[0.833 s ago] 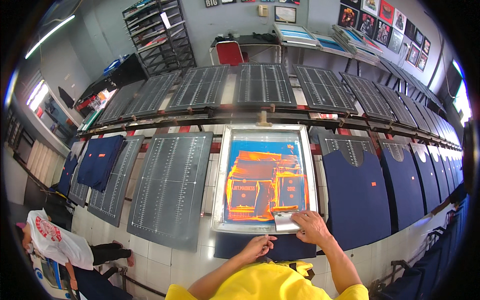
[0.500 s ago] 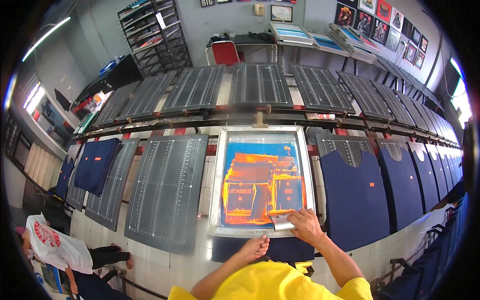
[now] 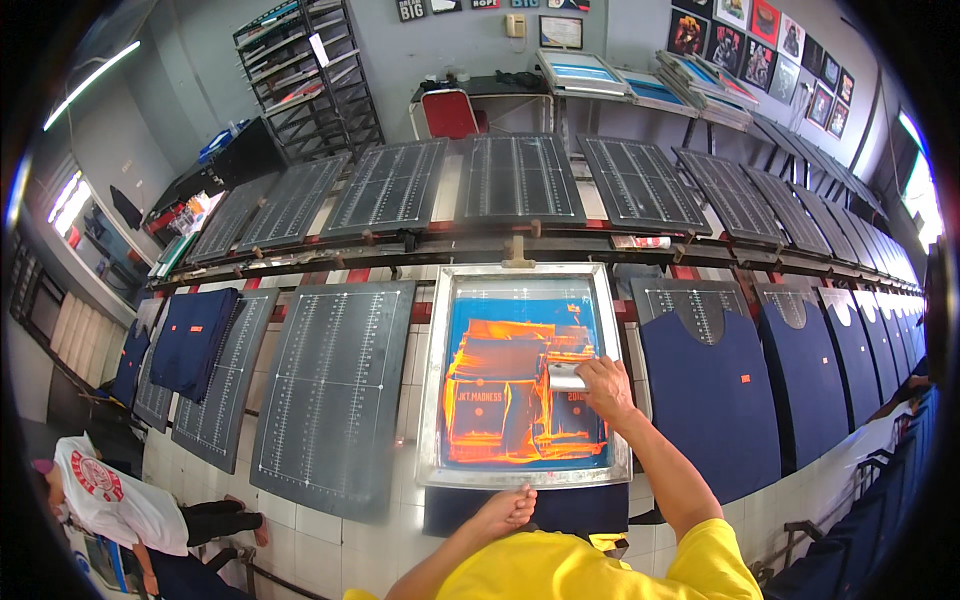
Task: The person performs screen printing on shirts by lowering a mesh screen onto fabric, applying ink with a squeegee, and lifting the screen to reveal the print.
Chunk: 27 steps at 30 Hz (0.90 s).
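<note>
The small pale flat scraper [image 3: 566,377] sits on the orange-inked, silver-framed printing screen [image 3: 524,470]. My right hand [image 3: 604,388] grips it tight. My left hand [image 3: 508,508] rests half-curled at the frame's near edge. If I tilt it, ink could streak.

Bright yellow short-sleeved shirt, bare forearms, bare left hand [image 3: 507,508], bare right hand [image 3: 603,384]
</note>
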Each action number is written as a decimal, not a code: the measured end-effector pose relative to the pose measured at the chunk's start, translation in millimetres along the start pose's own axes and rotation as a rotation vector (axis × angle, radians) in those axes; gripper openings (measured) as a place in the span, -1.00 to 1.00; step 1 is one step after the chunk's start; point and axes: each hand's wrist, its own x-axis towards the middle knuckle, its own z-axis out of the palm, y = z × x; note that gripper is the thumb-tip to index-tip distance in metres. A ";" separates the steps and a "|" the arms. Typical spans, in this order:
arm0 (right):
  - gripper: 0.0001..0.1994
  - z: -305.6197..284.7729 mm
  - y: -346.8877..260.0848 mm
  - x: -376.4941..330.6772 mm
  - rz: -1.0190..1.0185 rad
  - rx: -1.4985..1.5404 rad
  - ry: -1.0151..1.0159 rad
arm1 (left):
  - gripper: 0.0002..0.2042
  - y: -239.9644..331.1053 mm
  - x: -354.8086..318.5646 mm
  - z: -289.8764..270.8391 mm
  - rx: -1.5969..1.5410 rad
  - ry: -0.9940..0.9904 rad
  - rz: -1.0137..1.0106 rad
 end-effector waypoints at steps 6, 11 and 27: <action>-0.57 -12.6 34.3 44.1 0.206 -0.004 -0.361 | -0.81 0.0 3.9 -4.1 -0.091 -0.075 -0.017; -0.53 -41.0 39.7 47.1 0.155 0.432 -0.619 | -0.81 0.3 8.3 -13.6 -0.143 -0.122 -0.034; -0.60 -66.6 -76.8 -116.3 0.048 0.075 -0.115 | -0.73 1.4 5.4 -18.4 0.014 -0.107 0.030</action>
